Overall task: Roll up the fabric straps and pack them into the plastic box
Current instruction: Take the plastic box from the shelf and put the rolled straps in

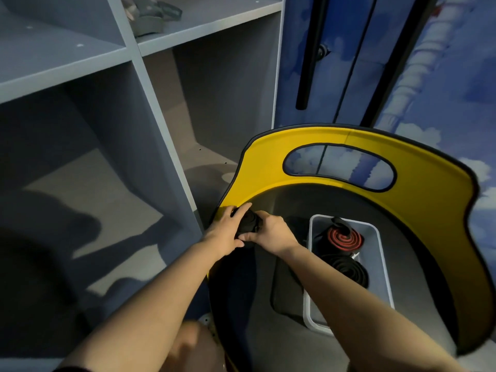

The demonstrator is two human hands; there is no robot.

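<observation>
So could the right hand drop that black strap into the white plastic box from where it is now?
Probably yes. The right hand sits just beside the plastic box, whose top is open, with bare floor showing nearer the person than the two rolled straps.

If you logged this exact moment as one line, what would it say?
step: rolling | both hands grip black strap roll | plastic box: red-black roll, black roll inside | place: chair seat

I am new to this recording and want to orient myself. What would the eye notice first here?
First, the bright yellow curved backrest at center right. Next, both hands, left hand and right hand, hold a dark strap roll at its left end. To their right, a red spiral roll lies in the white plastic box.
</observation>
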